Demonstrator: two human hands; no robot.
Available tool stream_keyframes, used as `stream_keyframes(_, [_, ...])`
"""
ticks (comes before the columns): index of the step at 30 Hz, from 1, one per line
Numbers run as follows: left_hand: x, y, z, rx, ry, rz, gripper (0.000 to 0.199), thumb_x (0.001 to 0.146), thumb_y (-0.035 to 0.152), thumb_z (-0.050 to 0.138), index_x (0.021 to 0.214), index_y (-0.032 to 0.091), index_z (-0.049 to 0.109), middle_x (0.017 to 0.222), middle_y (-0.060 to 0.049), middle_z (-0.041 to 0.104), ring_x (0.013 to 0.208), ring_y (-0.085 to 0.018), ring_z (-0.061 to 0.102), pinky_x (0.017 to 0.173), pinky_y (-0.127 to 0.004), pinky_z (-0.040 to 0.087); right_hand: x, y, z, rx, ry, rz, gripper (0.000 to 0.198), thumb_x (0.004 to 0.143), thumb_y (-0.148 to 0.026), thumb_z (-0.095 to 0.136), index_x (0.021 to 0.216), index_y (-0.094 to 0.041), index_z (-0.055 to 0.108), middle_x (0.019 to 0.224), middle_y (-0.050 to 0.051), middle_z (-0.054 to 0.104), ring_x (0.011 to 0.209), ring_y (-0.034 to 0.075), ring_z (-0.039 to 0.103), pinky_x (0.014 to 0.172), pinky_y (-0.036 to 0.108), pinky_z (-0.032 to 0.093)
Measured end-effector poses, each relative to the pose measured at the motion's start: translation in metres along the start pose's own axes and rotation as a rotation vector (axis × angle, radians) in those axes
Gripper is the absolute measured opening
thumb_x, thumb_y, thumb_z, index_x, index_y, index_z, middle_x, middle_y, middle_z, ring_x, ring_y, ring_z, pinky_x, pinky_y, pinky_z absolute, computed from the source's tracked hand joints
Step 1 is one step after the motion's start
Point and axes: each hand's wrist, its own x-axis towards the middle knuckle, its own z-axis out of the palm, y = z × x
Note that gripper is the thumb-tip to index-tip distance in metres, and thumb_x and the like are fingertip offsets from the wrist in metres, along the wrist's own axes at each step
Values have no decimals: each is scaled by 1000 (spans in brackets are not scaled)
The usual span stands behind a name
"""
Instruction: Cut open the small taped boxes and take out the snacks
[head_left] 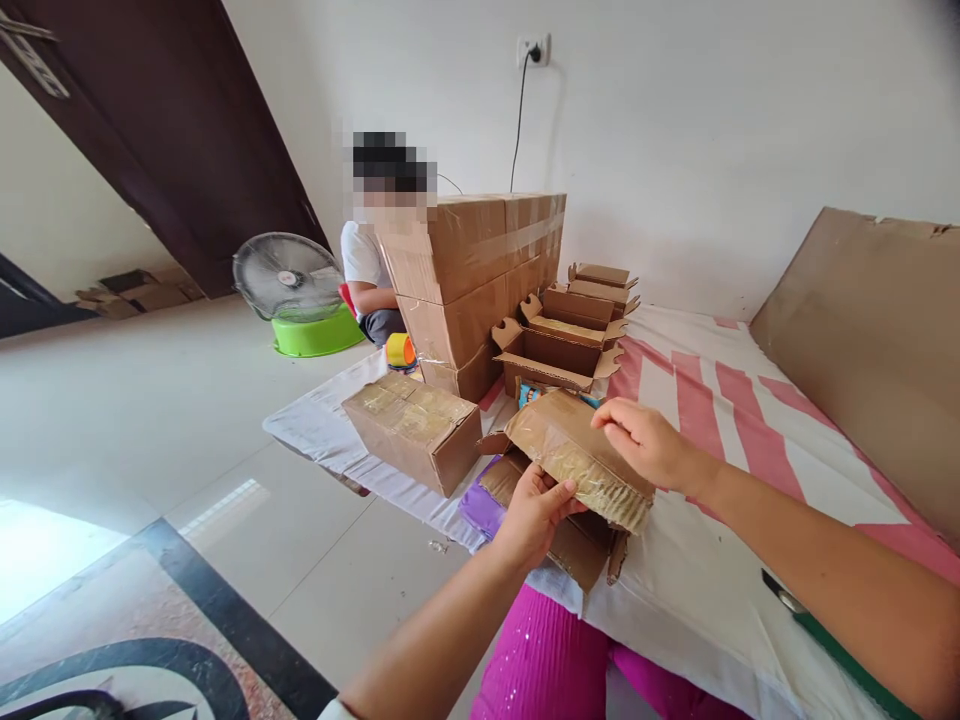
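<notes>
The brown cardboard box with a taped, ragged-edged lid flap point(559, 430) sits at the lower centre of the frame, right under the 2 hands. The left hand point(531, 515) has the front edge of that flap pinched between thumb and fingers, nearly closed, left of the edge's middle; the flap spreads up and rightward from this grip, and the box's open side gapes below it. The right hand point(646, 442) is loosely curled at the flap's right end; whether its fingers hold anything, I cannot tell.

A flat purple item point(481, 503) pokes out on the box's left, and a bright blue packet point(529, 393) shows just behind it. Left of centre lies 1 closed, taped brown cardboard carton point(409, 425) (well clear of both hands). Beyond, a row of open brown cardboard boxes point(551, 357) runs beside a tall stack of taped cartons point(476, 255).
</notes>
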Motion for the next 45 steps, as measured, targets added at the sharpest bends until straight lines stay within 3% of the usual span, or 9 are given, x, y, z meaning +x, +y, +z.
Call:
stream_keyframes(5, [-2,0,1,-43,-53,-2,42,70,28,79,105,15,58,92,-5,69,76,-16,67,66,-28,56,-6,-29,14,-156,-188,8,15,91,-26,54,98,-21,66,97,4,63,84,16,60,72,28,43])
stream_keyframes(11, [0,-2,-3,-91,-80,-31,36,73,33,69,102,15,58,84,-4,70,72,-18,68,65,-31,58,-7,-42,33,-485,-177,4,25,96,-22,45,84,-19,66,87,3,61,70,13,55,61,27,32])
stream_keyframes(17, [5,-6,-3,23,35,-19,36,72,44,69,84,13,57,63,-5,65,75,-26,71,64,-35,59,-9,-31,39,-628,-185,-24,19,93,-20,43,87,-16,61,88,7,61,69,17,55,59,30,29])
stream_keyframes(21, [3,-9,0,40,28,-25,38,71,45,71,82,11,58,63,-7,66,71,-27,72,61,-34,58,-8,-14,33,-583,-123,88,19,94,-20,40,87,-18,58,89,5,61,73,17,56,59,30,30])
stream_keyframes(31, [5,-18,11,27,62,-26,37,70,43,71,78,9,60,64,-11,68,66,-27,72,58,-33,54,-13,-5,30,-613,-43,139,12,88,-17,44,84,-18,56,88,9,61,75,20,56,60,30,34])
stream_keyframes(36, [-1,-15,3,34,157,32,35,71,44,70,69,12,57,60,-10,68,60,-23,70,59,-32,55,-10,44,-8,-535,223,424,9,83,-15,45,79,-21,50,88,11,60,73,22,57,60,32,40])
stream_keyframes(38, [-3,-14,0,41,146,38,35,73,44,70,68,13,56,61,-10,68,62,-22,70,61,-32,56,-12,58,-21,-455,324,368,10,80,-12,45,79,-22,47,93,13,61,86,26,59,66,34,44])
stream_keyframes(41, [0,-16,1,19,134,48,35,74,44,71,76,11,58,66,-10,69,66,-22,71,62,-31,56,-22,56,-23,-278,349,126,22,76,-6,42,89,-21,50,110,13,61,101,24,59,79,36,47])
stream_keyframes(45, [6,-19,5,-1,136,42,37,74,44,71,84,11,58,71,-9,70,64,-21,70,58,-29,54,-35,26,-14,-80,192,71,24,80,-6,37,87,-23,52,80,1,64,73,17,60,70,30,47])
